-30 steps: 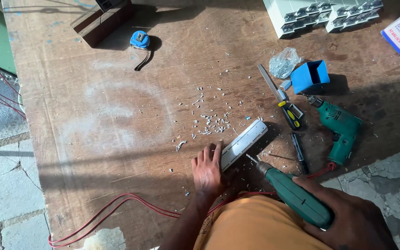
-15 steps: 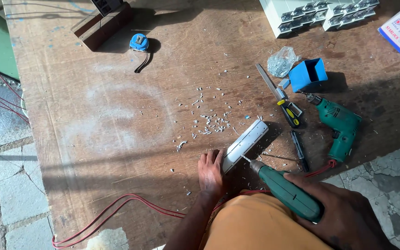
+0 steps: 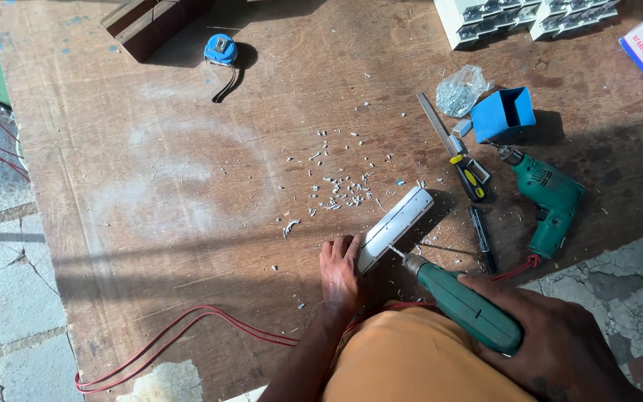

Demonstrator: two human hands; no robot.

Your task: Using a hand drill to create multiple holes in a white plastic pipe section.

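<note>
Left hand pressed flat, steadying white channel piece on bench; right hand gripping green drill, bit touching piece.

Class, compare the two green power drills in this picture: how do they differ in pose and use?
The drill in the right hand is gripped and tilted, its bit touching the white profile piece that the left hand steadies. The spare drill lies flat on the plywood board, untouched, beside the blue box. Both are green with a metal chuck.
</note>
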